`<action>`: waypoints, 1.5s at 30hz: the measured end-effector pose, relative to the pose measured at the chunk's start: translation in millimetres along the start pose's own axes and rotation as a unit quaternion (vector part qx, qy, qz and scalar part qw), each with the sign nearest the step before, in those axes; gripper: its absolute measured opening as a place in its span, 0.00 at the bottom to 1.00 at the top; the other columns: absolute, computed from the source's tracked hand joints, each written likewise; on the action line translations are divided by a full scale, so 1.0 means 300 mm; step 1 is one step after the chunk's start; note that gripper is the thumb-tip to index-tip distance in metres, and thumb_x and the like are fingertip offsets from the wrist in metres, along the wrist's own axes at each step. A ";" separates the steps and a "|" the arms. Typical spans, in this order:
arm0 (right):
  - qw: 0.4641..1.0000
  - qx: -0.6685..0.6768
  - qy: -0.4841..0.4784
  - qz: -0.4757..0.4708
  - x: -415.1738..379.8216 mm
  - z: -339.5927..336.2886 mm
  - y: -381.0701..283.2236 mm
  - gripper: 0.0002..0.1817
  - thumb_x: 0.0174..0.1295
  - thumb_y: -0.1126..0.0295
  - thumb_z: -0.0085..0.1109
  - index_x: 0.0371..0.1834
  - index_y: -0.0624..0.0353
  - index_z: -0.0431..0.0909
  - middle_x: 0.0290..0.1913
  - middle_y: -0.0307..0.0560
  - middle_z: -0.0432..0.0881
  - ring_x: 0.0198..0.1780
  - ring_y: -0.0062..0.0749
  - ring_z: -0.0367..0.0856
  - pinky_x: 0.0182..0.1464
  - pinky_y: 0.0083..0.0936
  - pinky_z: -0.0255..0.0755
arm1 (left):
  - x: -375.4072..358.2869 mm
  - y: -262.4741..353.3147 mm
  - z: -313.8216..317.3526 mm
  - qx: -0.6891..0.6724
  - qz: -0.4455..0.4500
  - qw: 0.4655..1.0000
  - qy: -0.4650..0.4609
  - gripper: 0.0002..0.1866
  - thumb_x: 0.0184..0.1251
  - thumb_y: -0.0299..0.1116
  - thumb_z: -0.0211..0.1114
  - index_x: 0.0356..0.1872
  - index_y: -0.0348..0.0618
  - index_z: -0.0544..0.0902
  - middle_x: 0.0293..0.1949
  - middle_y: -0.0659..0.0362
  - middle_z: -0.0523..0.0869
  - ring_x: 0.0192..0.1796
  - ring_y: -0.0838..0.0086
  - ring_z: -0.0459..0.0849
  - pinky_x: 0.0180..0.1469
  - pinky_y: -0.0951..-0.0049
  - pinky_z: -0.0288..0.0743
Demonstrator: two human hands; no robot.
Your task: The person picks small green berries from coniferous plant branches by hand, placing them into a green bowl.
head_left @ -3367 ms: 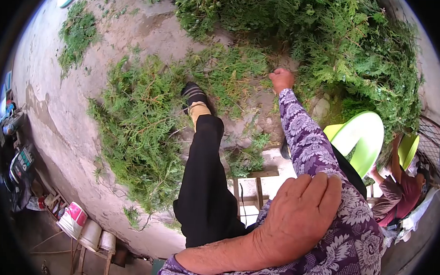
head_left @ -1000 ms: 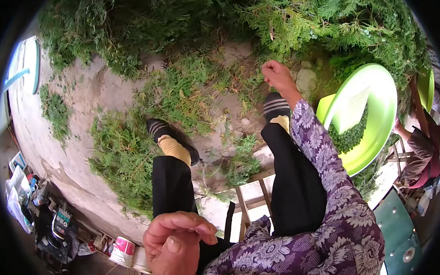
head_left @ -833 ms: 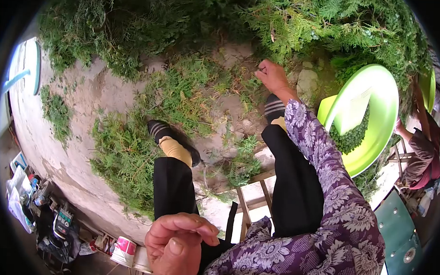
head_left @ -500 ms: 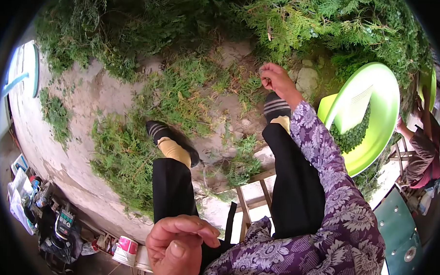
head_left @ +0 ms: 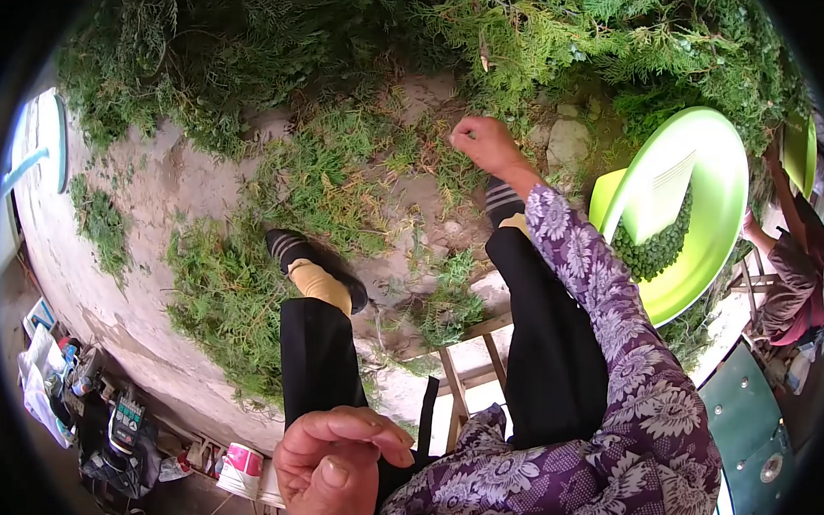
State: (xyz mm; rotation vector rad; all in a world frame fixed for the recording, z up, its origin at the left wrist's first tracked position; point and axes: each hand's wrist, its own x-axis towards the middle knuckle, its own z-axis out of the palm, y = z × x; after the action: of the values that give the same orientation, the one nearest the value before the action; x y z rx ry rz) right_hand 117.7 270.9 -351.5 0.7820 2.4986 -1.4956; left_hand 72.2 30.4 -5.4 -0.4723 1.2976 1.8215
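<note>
At the near left we see a black package (head_left: 127, 420) with pale green letters, too small for us to read, and to its right a pink and white bucket (head_left: 240, 470), on which we also cannot read any word or brand. Beyond them, a left heap of green branches (head_left: 224, 305) lies on the floor (head_left: 202, 164). Nearer, the left hand (head_left: 330, 463) has its fingers half curled and the thumb apart from them; we cannot tell if something is inside. In the middle, loose sprigs (head_left: 333, 191) are scattered, and to their right the right hand (head_left: 490, 147) has its fingers folded almost closed; we cannot tell whether it pinches a small piece. Behind it spreads the far heap of leafy branches (head_left: 573, 59). We judge them light and springy, with soft tips, so the woody part is better to hold. On the right is a lime-green basin (head_left: 714, 227) containing small green cones (head_left: 653, 252), probably firm, light and quick to roll; fingertips should suit them, and the rim suits the basin. At the far right we see partly a person (head_left: 787, 293) in dark red.
</note>
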 end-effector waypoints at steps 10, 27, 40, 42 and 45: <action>0.971 -0.235 0.033 -0.010 -0.066 0.030 0.049 0.11 0.45 0.63 0.62 0.21 0.60 0.75 0.20 0.46 0.77 0.25 0.34 0.76 0.28 0.31 0.68 | 0.010 -0.007 0.015 0.020 -0.032 0.999 0.017 0.18 0.61 0.38 0.55 0.41 0.30 0.70 0.32 0.46 0.77 0.29 0.66 0.74 0.30 0.66 0.67; 0.874 0.372 0.184 0.253 -0.129 -0.112 0.136 0.08 0.54 0.68 0.56 0.29 0.61 0.74 0.23 0.38 0.75 0.19 0.18 0.68 0.19 0.15 0.62 | 0.023 -0.012 0.029 0.025 -0.025 0.999 0.020 0.18 0.60 0.38 0.56 0.40 0.29 0.70 0.31 0.45 0.77 0.29 0.66 0.74 0.30 0.67 0.68; 0.964 0.022 0.162 0.208 -0.042 -0.116 0.164 0.10 0.50 0.66 0.57 0.30 0.61 0.75 0.24 0.47 0.78 0.27 0.27 0.77 0.27 0.26 0.69 | 0.019 -0.017 0.028 0.035 -0.030 0.999 0.011 0.18 0.60 0.38 0.56 0.40 0.30 0.70 0.31 0.45 0.78 0.28 0.65 0.75 0.31 0.65 0.70; 0.914 0.333 0.070 0.220 -0.072 -0.138 0.187 0.07 0.52 0.68 0.55 0.30 0.60 0.74 0.25 0.45 0.77 0.26 0.27 0.76 0.25 0.23 0.67 | 0.020 -0.016 0.027 0.037 -0.032 0.999 0.013 0.18 0.60 0.39 0.56 0.40 0.30 0.70 0.31 0.45 0.78 0.28 0.65 0.75 0.31 0.65 0.70; 0.746 0.623 -0.016 0.235 -0.104 -0.140 0.066 0.04 0.54 0.72 0.51 0.32 0.57 0.71 0.27 0.41 0.75 0.25 0.23 0.73 0.22 0.17 0.64 | 0.018 -0.018 0.024 0.034 -0.030 0.999 0.002 0.18 0.60 0.39 0.56 0.40 0.30 0.70 0.31 0.45 0.78 0.29 0.65 0.75 0.31 0.66 0.70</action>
State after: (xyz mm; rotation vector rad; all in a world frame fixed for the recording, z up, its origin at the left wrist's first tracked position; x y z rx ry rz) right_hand 160.6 302.8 -334.8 1.3025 0.7665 -2.7188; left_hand 74.6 39.8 -9.6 -0.4739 1.3295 1.7215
